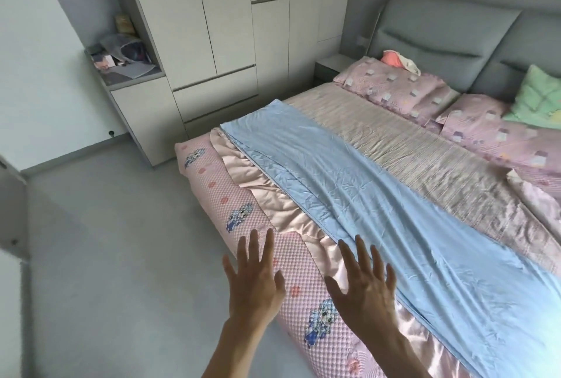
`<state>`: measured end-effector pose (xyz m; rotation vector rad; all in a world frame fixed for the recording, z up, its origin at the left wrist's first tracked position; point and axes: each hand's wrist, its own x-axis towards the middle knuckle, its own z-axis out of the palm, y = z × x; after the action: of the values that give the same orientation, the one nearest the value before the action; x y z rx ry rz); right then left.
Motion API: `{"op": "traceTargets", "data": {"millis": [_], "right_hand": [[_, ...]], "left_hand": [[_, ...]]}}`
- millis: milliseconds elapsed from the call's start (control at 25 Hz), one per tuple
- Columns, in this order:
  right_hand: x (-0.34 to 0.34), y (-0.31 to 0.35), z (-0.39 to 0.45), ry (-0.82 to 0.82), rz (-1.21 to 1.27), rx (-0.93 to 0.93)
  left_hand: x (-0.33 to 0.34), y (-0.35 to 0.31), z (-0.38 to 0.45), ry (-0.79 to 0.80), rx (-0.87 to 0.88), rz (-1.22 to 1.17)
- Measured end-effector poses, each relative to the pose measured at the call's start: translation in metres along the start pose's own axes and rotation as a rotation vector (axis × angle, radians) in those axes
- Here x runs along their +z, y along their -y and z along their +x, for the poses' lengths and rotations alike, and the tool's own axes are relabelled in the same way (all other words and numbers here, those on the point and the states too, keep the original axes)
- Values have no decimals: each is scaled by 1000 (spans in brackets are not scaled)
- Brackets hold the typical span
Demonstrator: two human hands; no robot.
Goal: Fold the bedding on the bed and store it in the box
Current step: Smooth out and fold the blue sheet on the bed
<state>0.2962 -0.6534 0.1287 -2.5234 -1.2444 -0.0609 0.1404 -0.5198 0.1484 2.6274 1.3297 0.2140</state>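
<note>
Your left hand (253, 283) and right hand (361, 288) hover spread wide, holding nothing, beside the blue sheet (379, 210) on the bed (212, 183).

Open hands (309, 286) above blue bedding (379, 210).

Place: a bedroom in a home.
Bed: a wide bed with a padded grey headboard (449, 40) and a pink dimpled mattress cover with cartoon prints (243, 207).
Bedding: a light blue sheet (379, 210) spread flat, pink patterned pillows (394, 86).
Storage: tall white built-in wardrobe doors (230, 28), with an open niche of cluttered household items (121, 52).
Floor: plain grey floor (106, 256).
</note>
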Motion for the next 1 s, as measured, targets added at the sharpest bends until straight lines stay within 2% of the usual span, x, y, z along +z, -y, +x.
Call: {"op": "traceTargets", "data": {"millis": [120, 200, 440, 640, 800, 1000], "right_hand": [[25, 33, 56, 22, 63, 73], [58, 43, 99, -22, 83, 103], [152, 82, 255, 63, 90, 201], [191, 96, 345, 28, 58, 271], [245, 101, 415, 7, -21, 384], [367, 81, 495, 5, -91, 510]], "left_hand": [[5, 21, 59, -13, 63, 38], [11, 44, 108, -38, 100, 66], [45, 123, 282, 166, 146, 196], [63, 135, 405, 280, 167, 230], [111, 143, 514, 267, 300, 222], [215, 156, 654, 267, 571, 230]]}}
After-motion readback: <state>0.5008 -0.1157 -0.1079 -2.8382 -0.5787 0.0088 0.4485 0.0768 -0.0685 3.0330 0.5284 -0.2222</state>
